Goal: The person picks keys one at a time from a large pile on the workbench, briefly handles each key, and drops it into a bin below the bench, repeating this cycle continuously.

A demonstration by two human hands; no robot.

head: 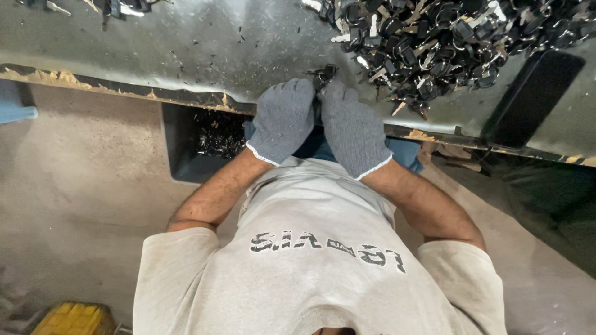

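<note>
Two hands: both wear grey knit gloves and meet at the near edge of the workbench (186, 49).
Left hand (284, 118): fingers curled shut, fingertips (307, 87) pinched on the small black key part (324, 74).
Right hand (352, 127): fingers closed as well, fingertips (332, 92) pressed to the same part from the other side.
Key part: dark and small, mostly hidden by the gloves; only its far end shows just beyond the fingertips, resting at the bench edge.
Pile of keys (447, 37): black-headed keys with metal blades heaped beyond and to the right of the fingers, near but apart from them.
Bin (211, 133): dark open box below the bench, just left of the left wrist, holding dark shiny scraps.
Black tray (534, 93): flat, well to the right of the right hand.
Yellow crate (74, 319): on the floor, far behind the left elbow.
Bench surface: grey, scattered with fine dark chips ahead of the fingers.
Handling note: judged from the grip, steadying the part against the bench edge and keeping both pinches close to its middle should stop it twisting or slipping out of the thick gloves.
</note>
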